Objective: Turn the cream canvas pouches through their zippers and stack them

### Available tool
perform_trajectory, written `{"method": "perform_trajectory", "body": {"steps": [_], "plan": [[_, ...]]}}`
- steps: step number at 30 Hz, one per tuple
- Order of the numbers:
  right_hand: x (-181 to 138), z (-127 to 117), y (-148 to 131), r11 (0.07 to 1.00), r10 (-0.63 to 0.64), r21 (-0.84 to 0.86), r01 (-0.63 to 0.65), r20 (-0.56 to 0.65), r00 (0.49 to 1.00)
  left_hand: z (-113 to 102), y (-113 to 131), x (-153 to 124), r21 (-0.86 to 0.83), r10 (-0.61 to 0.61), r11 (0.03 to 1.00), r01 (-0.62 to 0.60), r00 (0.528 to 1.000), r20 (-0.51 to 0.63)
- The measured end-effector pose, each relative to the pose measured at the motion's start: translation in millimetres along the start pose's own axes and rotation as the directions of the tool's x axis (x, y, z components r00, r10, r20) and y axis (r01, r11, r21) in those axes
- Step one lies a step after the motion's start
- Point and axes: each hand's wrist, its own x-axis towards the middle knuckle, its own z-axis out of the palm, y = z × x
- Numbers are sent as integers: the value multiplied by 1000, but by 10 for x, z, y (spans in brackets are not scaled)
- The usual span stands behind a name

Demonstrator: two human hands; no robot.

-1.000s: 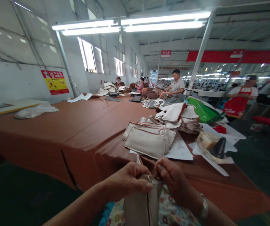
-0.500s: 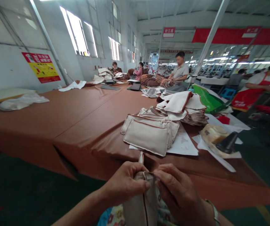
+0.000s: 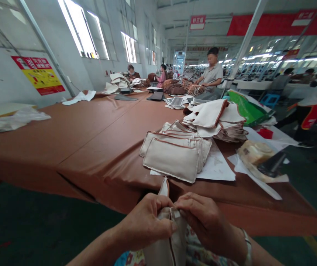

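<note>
A beige sewn piece with a dark brown seam (image 3: 161,248) stands over my lap at the table's front edge, one pointed corner sticking up beyond my fingers. My left hand (image 3: 150,220) is closed on its upper left side, thumb pressed flat against the front. At the top edge my right hand (image 3: 202,218) pinches the same piece, its fingertips meeting those of the left. What lies between the fingertips is too small to make out. Just ahead on the table lies a fanned pile of similar beige pieces (image 3: 171,159) with brown edging.
A brown cover drapes the table (image 3: 92,136). Behind the pile sits a taller stack of beige pieces (image 3: 216,118), beside a green bag (image 3: 248,107). To the right are a yellowish block (image 3: 256,150) and a black object (image 3: 273,162). A person (image 3: 212,72) works farther back.
Both hands keep hold of the beige piece, and the right fingertips have moved slightly left towards the left ones. The view has shifted a little. At far right, a person in red has moved.
</note>
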Motion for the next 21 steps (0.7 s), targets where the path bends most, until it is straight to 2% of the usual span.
{"method": "perform_trajectory", "body": {"steps": [3, 6, 9, 14, 19, 21], "plan": [[-22, -21, 76, 990, -74, -126, 67, -45, 996, -9, -17, 53, -145, -5, 989, 4, 1000, -9], [-84, -27, 159, 985, -64, -164, 46, -110, 992, -5, -66, 106, -252, -34, 968, 22, 998, -46], [-145, -16, 218, 969, -91, -236, 71, -75, 993, 12, -106, 157, -293, -56, 956, 34, 996, -66], [-113, -30, 258, 870, -265, -431, 241, 7, 964, 36, -86, 243, -361, -67, 932, 35, 995, -75], [10, -135, 261, 950, -190, -245, 193, 38, 981, 58, -60, 306, -273, -99, 960, 69, 990, -99], [24, -179, 276, 945, -195, -257, 202, 50, 979, 77, -41, 343, -250, -87, 966, 62, 992, -90]]}}
